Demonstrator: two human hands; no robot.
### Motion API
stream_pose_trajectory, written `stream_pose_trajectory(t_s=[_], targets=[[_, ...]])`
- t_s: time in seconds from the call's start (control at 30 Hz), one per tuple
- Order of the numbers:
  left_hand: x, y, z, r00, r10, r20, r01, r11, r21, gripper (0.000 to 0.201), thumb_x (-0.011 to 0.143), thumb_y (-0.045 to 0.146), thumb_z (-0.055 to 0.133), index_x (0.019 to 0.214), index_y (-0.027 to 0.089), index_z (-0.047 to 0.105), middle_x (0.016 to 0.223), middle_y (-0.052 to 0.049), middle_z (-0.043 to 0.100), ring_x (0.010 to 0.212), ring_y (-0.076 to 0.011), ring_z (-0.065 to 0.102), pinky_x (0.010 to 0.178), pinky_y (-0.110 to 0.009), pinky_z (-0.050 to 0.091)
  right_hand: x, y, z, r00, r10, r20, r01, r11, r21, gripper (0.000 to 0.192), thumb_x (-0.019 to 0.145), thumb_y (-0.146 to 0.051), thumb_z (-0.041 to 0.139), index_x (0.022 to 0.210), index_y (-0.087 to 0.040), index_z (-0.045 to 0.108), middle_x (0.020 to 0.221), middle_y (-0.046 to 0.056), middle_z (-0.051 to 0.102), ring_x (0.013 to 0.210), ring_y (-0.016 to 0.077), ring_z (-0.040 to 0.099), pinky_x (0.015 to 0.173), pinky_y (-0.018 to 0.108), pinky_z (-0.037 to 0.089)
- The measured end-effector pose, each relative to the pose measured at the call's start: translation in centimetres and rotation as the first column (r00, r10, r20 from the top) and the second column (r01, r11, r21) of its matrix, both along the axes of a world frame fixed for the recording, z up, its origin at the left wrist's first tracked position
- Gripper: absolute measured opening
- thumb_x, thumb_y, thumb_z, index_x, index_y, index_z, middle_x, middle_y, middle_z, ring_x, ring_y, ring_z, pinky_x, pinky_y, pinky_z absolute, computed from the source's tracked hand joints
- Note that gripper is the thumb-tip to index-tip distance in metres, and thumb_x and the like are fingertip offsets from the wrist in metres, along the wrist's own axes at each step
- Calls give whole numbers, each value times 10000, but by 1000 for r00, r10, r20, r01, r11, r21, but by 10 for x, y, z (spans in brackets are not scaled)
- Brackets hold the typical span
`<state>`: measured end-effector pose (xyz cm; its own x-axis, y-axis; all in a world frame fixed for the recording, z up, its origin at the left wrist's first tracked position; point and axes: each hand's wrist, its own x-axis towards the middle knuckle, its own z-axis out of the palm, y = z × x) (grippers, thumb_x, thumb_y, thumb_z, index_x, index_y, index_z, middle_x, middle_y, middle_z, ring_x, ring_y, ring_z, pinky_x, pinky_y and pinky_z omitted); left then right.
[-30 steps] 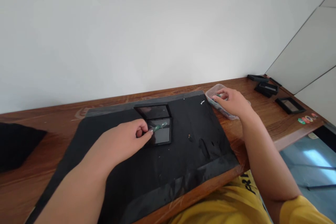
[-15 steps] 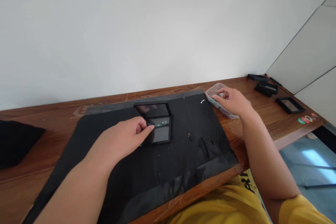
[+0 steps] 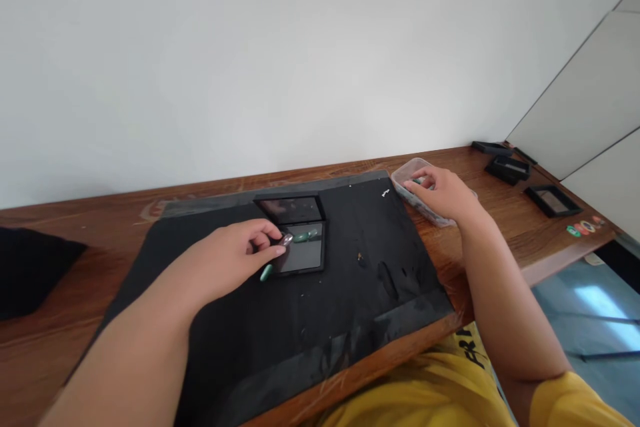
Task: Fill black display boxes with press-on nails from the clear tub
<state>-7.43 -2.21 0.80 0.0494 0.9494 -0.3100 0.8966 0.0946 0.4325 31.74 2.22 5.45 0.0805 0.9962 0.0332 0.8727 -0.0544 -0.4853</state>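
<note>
A green stone (image 3: 306, 236) lies inside the open black case (image 3: 299, 247), on its glossy lower half, with the lid (image 3: 290, 209) tilted up behind it. The left hand (image 3: 235, 259) has its fingers pinched together at the case's left edge, on something small and pale that is too small to identify; another green piece (image 3: 266, 273) shows just under the fingertips, partly off the case and on the mat (image 3: 320, 320).

The risk here looks like slippage. The case's surface is smooth, so a nudge from the left hand could slide the stone out of place or shift the light case across the mat. The piece at the case's edge could roll onto the mat and be hard to find on black.

The right hand (image 3: 445, 195) rests curled in the tub (image 3: 411, 173) at the mat's far right corner; whether it grips anything I cannot tell. The tub sits near the counter (image 3: 500, 240) edge, so a careless pull might tip it.
</note>
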Motion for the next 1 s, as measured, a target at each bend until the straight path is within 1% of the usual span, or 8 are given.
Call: stream_pose_trajectory(t_s=[0.2,0.33,0.43,0.53,0.63,0.77,0.87,1.0], targets=[[8,-3,-3,998,-62,-23,64,991,120,477,875,596,609,1199,312,813,818,13,702,672,-215,601,658,-336,427,-1,-1,1,1000,9,-4,-9,1000,-8,416,997,-508,756,1278,-214,842,1103,127,845,1013,310,782,873,425,581],[21,-9,0,995,-104,-10,104,985,136,497,930,601,582,1255,337,850,787,1,688,646,-213,590,637,-341,426,1,-1,-1,999,40,-13,-39,999,25,426,984,-539,745,1244,-217,846,1081,130,841,984,311,777,850,427,582],[32,-11,5,993,-101,-63,109,983,145,437,939,620,572,1069,337,878,755,-6,691,669,-225,623,644,-339,440,2,0,-3,999,41,-14,-41,998,38,411,977,-543,749,1218,-225,850,1066,132,844,967,315,777,822,424,582],[36,-12,8,988,-82,-128,102,982,159,374,926,601,598,893,321,843,736,-10,701,653,-216,617,610,-329,420,2,0,-4,1000,27,-14,-26,999,35,395,978,-531,756,1212,-227,853,1068,134,848,965,316,778,824,426,585],[32,-11,6,985,-77,-155,103,980,169,349,932,580,600,902,324,835,769,-18,718,652,-217,618,602,-340,411,1,0,-3,1000,27,-12,-26,999,31,399,988,-521,754,1230,-219,849,1079,136,849,977,317,781,848,431,589],[20,-10,5,987,-101,-128,120,981,152,370,892,615,673,1032,331,866,859,-35,750,724,-245,660,660,-366,447,0,-1,-1,1000,22,-6,-22,1000,4,429,1001,-525,746,1274,-210,845,1084,137,844,989,319,783,879,439,589],[10,-11,9,986,-115,-119,127,986,104,444,849,602,694,1141,327,885,910,-34,761,771,-252,677,718,-374,461,0,-1,0,1000,13,-13,-13,1000,-3,422,994,-528,754,1261,-214,847,1087,137,843,987,319,783,885,442,590],[3,-14,16,988,-116,-105,119,993,24,536,835,614,622,1208,326,877,921,-19,777,800,-253,691,748,-367,457,0,-1,-1,1000,18,-18,-18,1000,15,395,982,-530,762,1220,-228,849,1071,128,841,977,315,780,846,424,587]])
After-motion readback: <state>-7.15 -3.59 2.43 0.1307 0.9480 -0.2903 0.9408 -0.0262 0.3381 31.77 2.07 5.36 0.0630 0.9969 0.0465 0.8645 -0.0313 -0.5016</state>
